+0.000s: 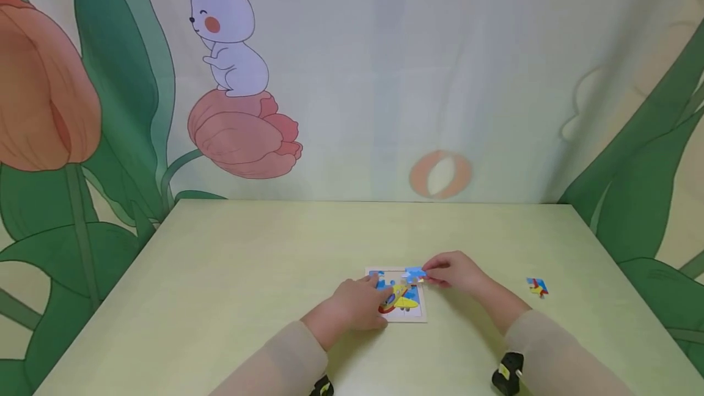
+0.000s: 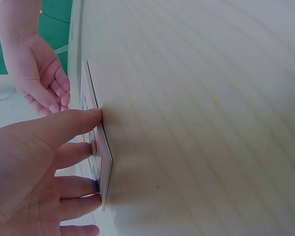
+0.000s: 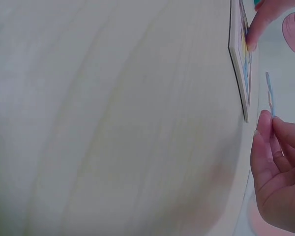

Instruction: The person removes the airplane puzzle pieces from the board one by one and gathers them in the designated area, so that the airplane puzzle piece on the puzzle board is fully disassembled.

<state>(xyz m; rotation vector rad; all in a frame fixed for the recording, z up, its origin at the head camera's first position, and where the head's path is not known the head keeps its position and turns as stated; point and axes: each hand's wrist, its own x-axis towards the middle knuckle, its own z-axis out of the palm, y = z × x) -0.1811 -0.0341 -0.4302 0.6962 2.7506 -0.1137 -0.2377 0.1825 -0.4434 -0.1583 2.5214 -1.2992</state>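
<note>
A square jigsaw puzzle board (image 1: pixel 404 316) with a pale frame and a yellow airplane picture lies on the table. My left hand (image 1: pixel 360 303) rests over its left side. In the left wrist view the left hand's thumb (image 2: pixel 83 120) touches the frame's edge, and its extended fingers press on the board's face. Between thumb and fingertips, my right hand (image 1: pixel 453 274) pinches a blue puzzle piece (image 1: pixel 414 274) above the board's upper right corner. Seen edge-on in the right wrist view, that puzzle piece (image 3: pixel 269 93) stands out from the fingertips, apart from the frame.
A loose puzzle piece (image 1: pixel 537 286) in blue, red and yellow lies farther right on the pale table (image 1: pixel 247 274). Behind the table's far edge hangs a curtain (image 1: pixel 352 78) printed with a rabbit and tulips. Dark wrist devices sit by both sleeves.
</note>
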